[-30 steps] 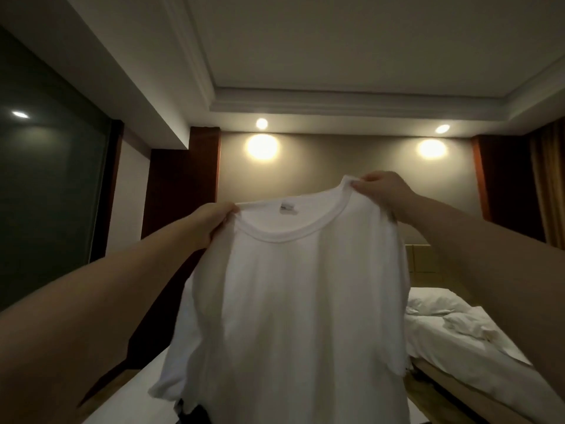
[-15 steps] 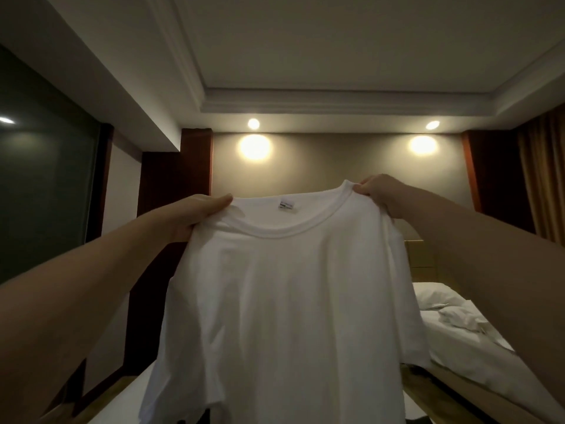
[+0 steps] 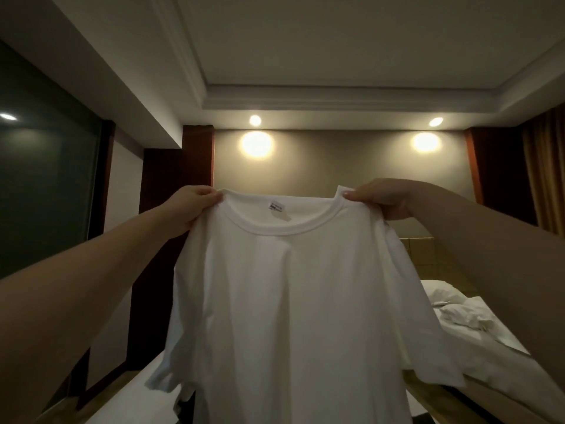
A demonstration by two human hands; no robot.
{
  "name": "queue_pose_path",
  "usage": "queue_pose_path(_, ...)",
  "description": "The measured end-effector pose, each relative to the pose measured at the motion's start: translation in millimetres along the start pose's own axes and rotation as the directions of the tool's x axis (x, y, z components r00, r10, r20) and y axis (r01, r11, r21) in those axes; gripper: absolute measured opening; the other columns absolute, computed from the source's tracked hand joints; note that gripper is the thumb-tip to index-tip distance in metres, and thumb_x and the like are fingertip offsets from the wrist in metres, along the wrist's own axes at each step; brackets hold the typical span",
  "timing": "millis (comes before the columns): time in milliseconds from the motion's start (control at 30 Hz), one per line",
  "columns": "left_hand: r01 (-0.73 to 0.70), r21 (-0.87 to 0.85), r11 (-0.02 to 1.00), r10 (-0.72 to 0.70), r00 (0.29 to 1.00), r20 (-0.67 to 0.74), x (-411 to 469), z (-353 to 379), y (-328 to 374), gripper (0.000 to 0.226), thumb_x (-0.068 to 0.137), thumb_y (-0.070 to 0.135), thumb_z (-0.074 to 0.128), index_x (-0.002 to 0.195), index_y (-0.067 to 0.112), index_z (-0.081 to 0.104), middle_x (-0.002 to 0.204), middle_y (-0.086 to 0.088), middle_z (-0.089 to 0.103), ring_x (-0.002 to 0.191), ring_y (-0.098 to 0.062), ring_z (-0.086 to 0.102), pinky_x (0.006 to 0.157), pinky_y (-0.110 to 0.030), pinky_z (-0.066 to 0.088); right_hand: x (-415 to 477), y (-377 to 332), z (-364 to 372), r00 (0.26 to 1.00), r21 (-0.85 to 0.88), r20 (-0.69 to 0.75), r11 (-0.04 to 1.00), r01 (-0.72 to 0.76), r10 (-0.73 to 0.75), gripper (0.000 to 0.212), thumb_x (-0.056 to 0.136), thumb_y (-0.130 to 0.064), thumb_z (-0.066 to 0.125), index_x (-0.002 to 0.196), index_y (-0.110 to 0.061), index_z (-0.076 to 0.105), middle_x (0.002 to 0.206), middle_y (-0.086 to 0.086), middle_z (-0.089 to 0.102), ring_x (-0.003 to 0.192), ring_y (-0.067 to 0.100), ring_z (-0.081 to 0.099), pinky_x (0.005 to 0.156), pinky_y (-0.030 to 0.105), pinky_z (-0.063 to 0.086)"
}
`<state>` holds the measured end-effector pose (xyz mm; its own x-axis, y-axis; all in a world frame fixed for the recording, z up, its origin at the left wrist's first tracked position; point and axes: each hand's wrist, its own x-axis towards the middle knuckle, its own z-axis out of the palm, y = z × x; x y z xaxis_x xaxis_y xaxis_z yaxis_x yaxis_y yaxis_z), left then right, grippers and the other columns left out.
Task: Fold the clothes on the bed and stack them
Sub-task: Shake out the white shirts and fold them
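Note:
A white short-sleeved T-shirt (image 3: 299, 301) hangs in the air in front of me, collar up, with a small label inside the neck. My left hand (image 3: 189, 206) pinches its left shoulder beside the collar. My right hand (image 3: 382, 198) pinches the right shoulder beside the collar. The shirt is spread flat between both hands and its sleeves droop at the sides. Its hem runs out of view at the bottom. A strip of the white bed (image 3: 134, 399) shows below the shirt at the lower left.
A second bed (image 3: 477, 338) with rumpled white bedding and a pillow stands at the right. A dark glass wall (image 3: 46, 185) lies to the left, dark wood panels (image 3: 162, 240) behind, and curtains (image 3: 547, 172) at the far right.
Both hands have moved apart and spread the shirt wider and flatter. The collar now stretches straight between them. The view has tilted slightly.

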<state>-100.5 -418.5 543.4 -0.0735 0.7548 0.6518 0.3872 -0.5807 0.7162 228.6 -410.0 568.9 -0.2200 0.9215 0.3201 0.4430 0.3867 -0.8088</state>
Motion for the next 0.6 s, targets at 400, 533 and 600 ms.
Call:
queue_pose_path(400, -0.049, 0.296, 0.954, 0.139, 0.946, -0.292, 15, -9, -8, 0.04, 0.096, 0.037, 0.045, 0.105, 0.004, 0.064, 0.078, 0.0, 0.052, 0.082, -0.019, 0.052, 0.078, -0.032, 0.041, -4, -10, 6, 0.945, 0.289, 0.236, 0.945, 0.154, -0.226, 0.029, 0.073, -0.018, 0.067, 0.102, -0.021, 0.067, 0.09, -0.002, 0.073, 0.076, 0.011, 0.07, 0.061, 0.023, 0.056)
queue_pose_path(533, -0.075, 0.296, 0.952, 0.164, 0.944, -0.286, 13, -13, -5, 0.034, 0.096, 0.037, 0.044, 0.095, 0.009, 0.063, 0.078, -0.002, 0.053, 0.077, -0.017, 0.051, 0.081, -0.037, 0.042, -5, -16, 12, 0.933, 0.388, 0.254, 0.91, 0.144, -0.255, 0.049, 0.08, -0.06, 0.046, 0.086, -0.019, 0.073, 0.085, 0.001, 0.072, 0.077, 0.014, 0.069, 0.066, 0.025, 0.058)
queue_pose_path(600, -0.091, 0.296, 0.951, 0.179, 0.942, -0.285, 13, -15, -4, 0.03, 0.096, 0.037, 0.045, 0.089, 0.013, 0.061, 0.082, -0.006, 0.055, 0.085, -0.023, 0.053, 0.084, -0.04, 0.044, -2, -18, 15, 0.95, 0.426, 0.207, 0.896, 0.127, -0.233, 0.057, 0.09, -0.059, 0.035, 0.071, -0.016, 0.068, 0.073, 0.002, 0.064, 0.066, 0.012, 0.064, 0.062, 0.022, 0.056)
